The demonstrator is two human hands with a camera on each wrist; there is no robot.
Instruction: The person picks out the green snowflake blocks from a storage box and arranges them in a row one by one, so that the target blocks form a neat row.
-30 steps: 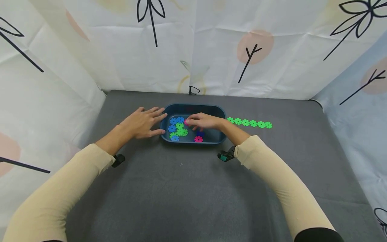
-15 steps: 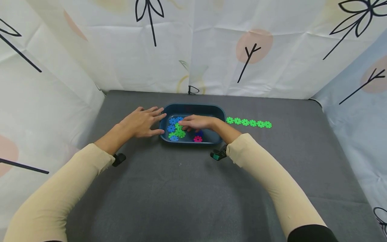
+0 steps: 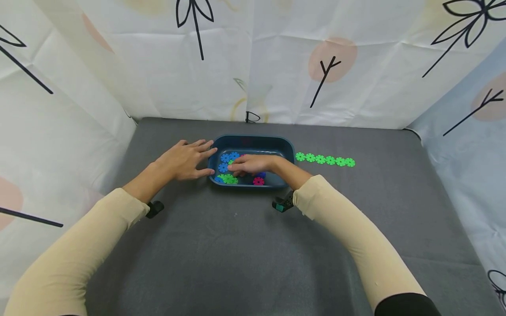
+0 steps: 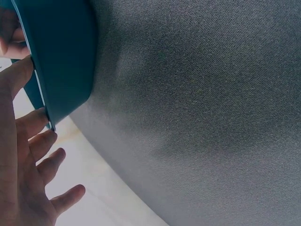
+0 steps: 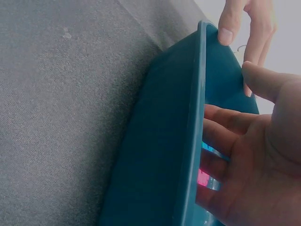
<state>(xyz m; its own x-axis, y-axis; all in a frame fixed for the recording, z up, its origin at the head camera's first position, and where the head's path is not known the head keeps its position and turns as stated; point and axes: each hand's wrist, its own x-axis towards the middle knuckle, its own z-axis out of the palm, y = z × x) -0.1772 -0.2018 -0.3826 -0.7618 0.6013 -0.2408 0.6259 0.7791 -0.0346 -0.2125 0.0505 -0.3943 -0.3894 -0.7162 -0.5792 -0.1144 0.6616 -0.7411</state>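
Note:
A dark blue tray [image 3: 261, 142] holds several notched, flower-shaped plastic discs. At its left end are blue discs [image 3: 223, 167] and green discs [image 3: 228, 178]; a pink disc [image 3: 258, 181] lies near the front wall. My right hand [image 3: 253, 164] reaches into the tray over the green discs and hides some of them. In the right wrist view its thumb [image 5: 263, 84] stands apart from the fingers, which extend down past the rim. With spread fingers, my left hand [image 3: 183, 160] touches the tray's left rim, as the left wrist view also shows.
Right of the tray, a row of green discs [image 3: 320, 159] lies joined end to end on the grey tabletop [image 3: 245, 245]. White patterned cloth [image 3: 284, 79] hangs behind the table and along both sides.
My right hand has shifted left and slightly nearer inside the tray, away from a pink disc at its fingertips and onto the green ones. The left hand stays on the rim.

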